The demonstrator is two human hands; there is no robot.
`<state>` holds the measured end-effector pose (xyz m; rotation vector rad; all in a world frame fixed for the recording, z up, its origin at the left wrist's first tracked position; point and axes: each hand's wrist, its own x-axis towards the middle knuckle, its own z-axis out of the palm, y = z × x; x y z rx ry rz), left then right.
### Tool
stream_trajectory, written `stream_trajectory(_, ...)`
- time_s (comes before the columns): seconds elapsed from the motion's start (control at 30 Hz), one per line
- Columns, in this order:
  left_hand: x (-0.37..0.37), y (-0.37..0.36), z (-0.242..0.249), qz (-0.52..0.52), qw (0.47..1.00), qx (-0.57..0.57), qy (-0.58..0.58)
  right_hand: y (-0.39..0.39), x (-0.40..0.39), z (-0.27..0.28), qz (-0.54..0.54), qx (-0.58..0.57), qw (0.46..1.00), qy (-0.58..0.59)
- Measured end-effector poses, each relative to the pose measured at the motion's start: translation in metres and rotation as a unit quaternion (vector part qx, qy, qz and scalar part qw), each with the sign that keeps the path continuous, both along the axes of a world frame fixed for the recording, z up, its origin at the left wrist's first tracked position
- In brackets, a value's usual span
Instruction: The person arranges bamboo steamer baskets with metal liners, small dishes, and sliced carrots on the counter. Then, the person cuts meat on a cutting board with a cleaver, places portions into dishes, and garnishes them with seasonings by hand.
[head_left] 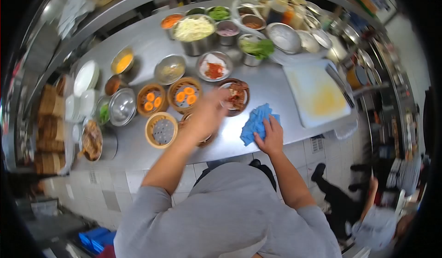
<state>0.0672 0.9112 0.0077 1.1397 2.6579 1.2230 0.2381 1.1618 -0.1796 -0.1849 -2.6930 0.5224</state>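
My right hand (270,137) grips a crumpled blue cloth (254,125) against the steel table near its front edge. Smeared by motion, my left hand (212,110) is at the left side of a round steamer basket holding a plate of dark, reddish meat (237,96). Whether its fingers hold anything cannot be made out. Beneath my left forearm, another steamer basket (206,142) is mostly hidden. Two bamboo steamers with orange slices (184,95) (151,100) and one bamboo steamer with a bare perforated base (161,130) stand to the left.
A white cutting board (309,94) bears a knife (340,85) at the right. Behind are a steel pot of shredded cabbage (194,32), a bowl with red seasoning (214,67) and leafy greens (260,48). White plates (86,77) stand left. Another person (368,226) is at the lower right.
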Motion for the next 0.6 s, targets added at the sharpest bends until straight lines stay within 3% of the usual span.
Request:
stream_trajectory(0.03,0.024,0.022,-0.009,-0.096,0.992,0.012,-0.083,0.006,0.005,-0.001,0.005,-0.003,1.000,0.022)
stream_trajectory(0.07,0.044,0.045,-0.039,-0.133,0.991,0.002,-0.028,0.006,0.007,0.006,0.010,-0.035,0.999,0.040)
stream_trajectory(0.1,0.058,0.066,-0.062,-0.155,0.985,-0.025,-0.067,0.007,0.010,0.006,-0.002,-0.073,0.997,0.037)
stream_trajectory(0.23,0.088,0.112,-0.159,-0.098,0.993,-0.046,0.048,0.019,0.026,0.000,0.039,-0.128,0.990,0.051)
stream_trajectory(0.3,0.087,0.122,-0.166,-0.062,0.993,-0.060,0.075,0.031,0.039,0.012,0.102,-0.157,0.981,0.054)
stream_trajectory(0.4,0.091,0.136,-0.159,-0.009,0.996,-0.093,0.012,0.061,0.088,0.026,0.116,-0.188,0.975,0.036)
stream_trajectory(0.5,0.087,0.166,-0.166,0.038,0.994,-0.102,-0.001,0.118,0.148,0.016,0.045,-0.106,0.989,0.093)
stream_trajectory(0.6,0.081,0.209,-0.161,0.067,0.991,-0.115,-0.031,0.185,0.218,-0.007,-0.071,-0.144,0.984,0.078)
